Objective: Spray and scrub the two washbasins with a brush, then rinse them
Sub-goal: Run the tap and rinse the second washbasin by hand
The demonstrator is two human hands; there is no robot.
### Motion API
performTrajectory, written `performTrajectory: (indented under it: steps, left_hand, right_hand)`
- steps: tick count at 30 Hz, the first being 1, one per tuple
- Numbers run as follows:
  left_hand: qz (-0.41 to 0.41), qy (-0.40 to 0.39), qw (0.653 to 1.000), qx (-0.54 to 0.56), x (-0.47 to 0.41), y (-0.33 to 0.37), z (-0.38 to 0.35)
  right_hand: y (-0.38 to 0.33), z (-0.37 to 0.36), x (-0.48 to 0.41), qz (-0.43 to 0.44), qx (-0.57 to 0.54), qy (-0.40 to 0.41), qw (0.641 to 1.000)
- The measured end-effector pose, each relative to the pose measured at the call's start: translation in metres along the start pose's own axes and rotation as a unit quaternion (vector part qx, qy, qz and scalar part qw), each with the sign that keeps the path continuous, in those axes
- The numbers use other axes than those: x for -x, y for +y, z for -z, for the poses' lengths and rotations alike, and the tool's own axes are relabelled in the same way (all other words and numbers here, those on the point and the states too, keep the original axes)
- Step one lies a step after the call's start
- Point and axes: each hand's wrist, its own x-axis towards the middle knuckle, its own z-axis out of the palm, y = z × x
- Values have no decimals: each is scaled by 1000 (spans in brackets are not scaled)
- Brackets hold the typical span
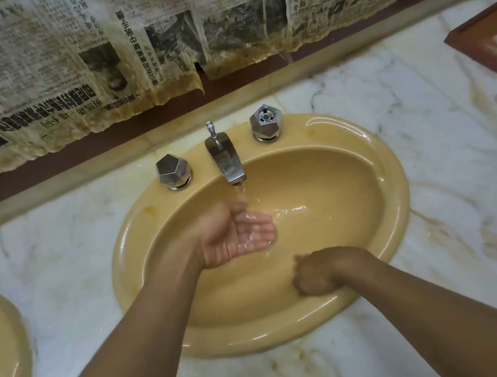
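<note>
A yellow oval washbasin (375, 170) is set into the marble counter, with a chrome tap (226, 159) running a thin stream of water. My left hand (237, 233) is cupped palm-up under the stream, catching water. My right hand (315, 273) sits inside the basin near its front wall, fingers curled, with nothing visible in it. Two faceted chrome knobs flank the tap, the left knob (173, 171) and the right knob (266, 122). The edge of a second yellow washbasin (8, 350) shows at the far left. No brush or spray bottle is in view.
White veined marble counter (451, 185) surrounds both basins. Stained newspaper sheets (93, 50) hang on the wall behind. A brown wooden tray (481, 37) with small packets sits at the far right corner.
</note>
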Motion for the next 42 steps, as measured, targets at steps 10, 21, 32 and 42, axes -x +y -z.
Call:
performTrajectory:
  steps: [10,21,32,42]
  left_hand:
    - [-150,240,956,-76,38,-71,54]
    - [-178,244,949,-92,46,-98,94]
    - [-136,265,942,-156,33,-94,90]
    - [-69,86,990,89,-30,-46,33]
  right_hand:
    - [-49,-18,-26,108,46,-106,987]
    - [-55,-21,-33,104,55,-90,989]
    - [-47,-18,6,111,52,-74,990]
    - [17,18,66,-3,141,51,989]
